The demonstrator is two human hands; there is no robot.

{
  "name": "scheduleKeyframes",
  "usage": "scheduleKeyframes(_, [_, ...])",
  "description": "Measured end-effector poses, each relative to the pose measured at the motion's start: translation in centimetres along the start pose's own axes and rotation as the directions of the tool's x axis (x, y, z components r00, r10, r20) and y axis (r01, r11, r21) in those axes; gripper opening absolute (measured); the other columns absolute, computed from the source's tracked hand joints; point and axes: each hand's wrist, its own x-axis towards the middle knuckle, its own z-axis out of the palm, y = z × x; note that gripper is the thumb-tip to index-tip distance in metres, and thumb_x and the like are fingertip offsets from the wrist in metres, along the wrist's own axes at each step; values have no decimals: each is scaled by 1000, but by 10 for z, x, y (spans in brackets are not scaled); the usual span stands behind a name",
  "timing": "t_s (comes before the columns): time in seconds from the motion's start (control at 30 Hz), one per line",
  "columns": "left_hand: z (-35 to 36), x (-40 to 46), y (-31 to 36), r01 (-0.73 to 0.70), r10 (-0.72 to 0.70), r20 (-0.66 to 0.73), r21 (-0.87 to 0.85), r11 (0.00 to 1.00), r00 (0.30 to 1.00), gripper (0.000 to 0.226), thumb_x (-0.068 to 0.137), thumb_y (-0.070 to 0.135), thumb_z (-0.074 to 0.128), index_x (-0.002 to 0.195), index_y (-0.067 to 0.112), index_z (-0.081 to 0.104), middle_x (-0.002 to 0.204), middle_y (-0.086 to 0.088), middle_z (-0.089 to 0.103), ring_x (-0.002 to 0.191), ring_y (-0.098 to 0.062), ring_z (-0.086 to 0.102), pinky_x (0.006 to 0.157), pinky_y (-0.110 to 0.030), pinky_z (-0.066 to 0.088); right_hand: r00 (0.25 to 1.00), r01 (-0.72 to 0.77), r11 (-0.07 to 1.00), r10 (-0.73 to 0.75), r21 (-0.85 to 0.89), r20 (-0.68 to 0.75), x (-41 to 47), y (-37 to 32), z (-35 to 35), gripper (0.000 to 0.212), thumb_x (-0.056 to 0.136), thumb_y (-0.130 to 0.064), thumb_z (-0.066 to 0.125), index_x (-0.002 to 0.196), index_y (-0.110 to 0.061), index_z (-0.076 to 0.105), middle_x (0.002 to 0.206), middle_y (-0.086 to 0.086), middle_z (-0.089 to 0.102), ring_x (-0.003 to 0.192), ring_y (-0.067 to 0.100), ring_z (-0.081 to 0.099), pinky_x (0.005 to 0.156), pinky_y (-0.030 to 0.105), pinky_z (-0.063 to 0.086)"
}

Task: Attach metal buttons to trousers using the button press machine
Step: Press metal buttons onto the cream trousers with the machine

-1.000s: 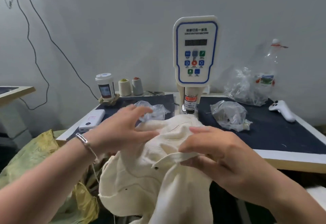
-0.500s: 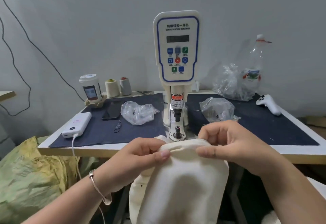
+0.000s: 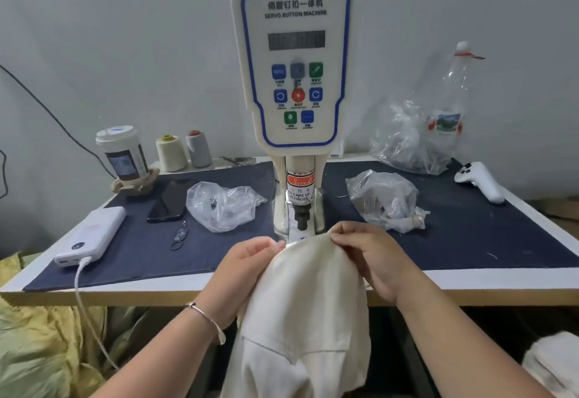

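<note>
Cream trousers (image 3: 300,310) hang over the table's front edge, their top edge lying at the foot of the white button press machine (image 3: 294,62), just under its black punch (image 3: 301,214). My left hand (image 3: 247,272) pinches the cloth's top edge on the left. On the right, my right hand (image 3: 372,256) pinches the same edge. The lower die is hidden by the cloth. A clear bag with a few small metal parts (image 3: 219,206) lies left of the machine, and another clear bag (image 3: 385,200) lies to its right.
The table (image 3: 470,284) carries a dark mat with a white power bank (image 3: 94,234) and cable, a black phone (image 3: 169,203), small rings (image 3: 180,239), a cup (image 3: 122,153), two thread cones (image 3: 185,151), a plastic bottle (image 3: 451,109) and a white controller (image 3: 479,181). A yellow-green sack (image 3: 40,347) sits lower left.
Both hands have carried the trousers' top edge forward and up to the machine's base, covering the lower die. The view has moved closer to the machine.
</note>
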Motion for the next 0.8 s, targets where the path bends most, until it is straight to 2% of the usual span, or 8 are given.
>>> scheduleKeyframes(0.1, [-9,17,-7,-38,40,-24,89,995,999,27,95,28,64,71,18,58,63,-3,46,51,-9,35,47,-20,29,997,47,996,-51,-71,-54,19,8,-3,17,85,-2,54,70,-5,61,55,5,46,48,12,41,44,19,33])
scheduleKeyframes(0.2, [-13,29,-18,-59,68,-37,206,977,997,26,99,22,58,73,17,58,69,-8,44,59,-13,36,54,-24,30,992,63,989,-77,-133,-97,30,18,-6,15,80,-4,58,65,-6,61,53,3,41,50,13,33,46,22,27])
scheduleKeyframes(0.3, [-15,35,-26,-81,91,-30,258,963,995,28,100,21,56,73,18,56,69,-6,43,62,-13,36,58,-26,30,987,89,980,-111,-177,-117,36,25,-8,13,69,-17,61,63,-5,60,51,0,40,49,11,33,45,22,27])
scheduleKeyframes(0.37, [-17,36,-29,-97,102,-8,246,964,995,28,99,27,56,72,19,55,67,-1,45,60,-10,37,58,-24,32,987,100,980,-120,-173,-109,38,31,-10,19,67,-21,62,67,-2,62,53,2,43,50,11,36,46,22,29])
scheduleKeyframes(0.5, [-18,38,-34,-95,96,10,223,970,995,25,88,37,55,69,21,55,65,2,44,59,-9,36,58,-23,31,990,107,986,-117,-129,-72,39,38,-14,15,70,-21,63,64,-7,64,55,4,50,50,12,42,47,24,34])
scheduleKeyframes(0.6, [-19,38,-39,-79,76,25,169,982,997,25,87,37,56,68,21,54,65,-1,42,56,-11,35,54,-21,31,992,112,989,-117,-93,-48,39,41,-16,13,70,-19,63,62,-8,64,54,3,51,49,12,43,47,21,35])
scheduleKeyframes(0.7, [-21,38,-41,-66,62,35,141,988,997,24,87,36,57,67,22,54,59,4,40,49,-6,32,46,-11,29,992,112,991,-116,-71,-59,40,42,-16,13,68,-17,63,63,-5,64,53,3,51,48,11,42,45,20,36])
scheduleKeyframes(0.8, [-22,39,-43,-64,60,33,140,988,998,27,93,28,59,67,22,55,61,1,39,49,-5,33,47,-12,30,990,107,992,-112,-63,-82,41,43,-14,15,67,-17,63,67,-1,64,55,6,51,50,12,42,47,20,35])
